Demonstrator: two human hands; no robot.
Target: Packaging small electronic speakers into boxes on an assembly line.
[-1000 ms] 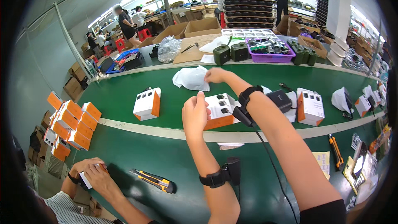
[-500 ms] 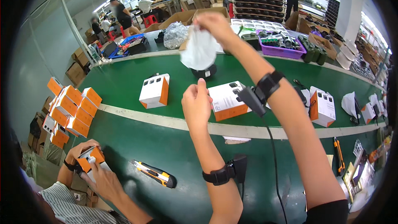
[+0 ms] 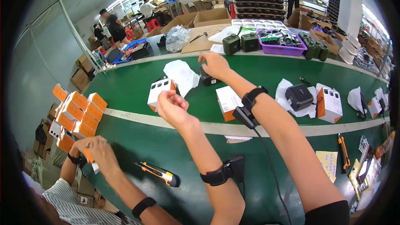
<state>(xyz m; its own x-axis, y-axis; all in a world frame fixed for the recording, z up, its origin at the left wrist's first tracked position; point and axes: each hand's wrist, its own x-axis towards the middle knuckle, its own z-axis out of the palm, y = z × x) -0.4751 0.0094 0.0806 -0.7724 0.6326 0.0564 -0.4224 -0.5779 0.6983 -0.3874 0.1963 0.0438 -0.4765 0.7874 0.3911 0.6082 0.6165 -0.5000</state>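
My left hand (image 3: 173,107) is empty, its fingers loosely bent and apart, just in front of a white and orange box (image 3: 163,86), partly covering it. A crumpled white pouch (image 3: 182,77) lies on the green belt beside that box. My right hand (image 3: 216,64) reaches over a small black case (image 3: 207,78), fingers apart and pointing down at it. Whether the fingertips touch the case I cannot tell. Another white and orange box (image 3: 227,100) stands below my right wrist.
A co-worker's hands (image 3: 100,152) hold a small orange and white box at the lower left, near stacked orange boxes (image 3: 77,112). A utility knife (image 3: 157,173) lies on the near table. Rightward, another black case (image 3: 299,96) rests on white wrapping. A purple basket (image 3: 283,50) stands beyond.
The white pouch, raised in my right hand before, now lies on the belt left of the black case. My right hand has come down to the case; my left hand has moved left.
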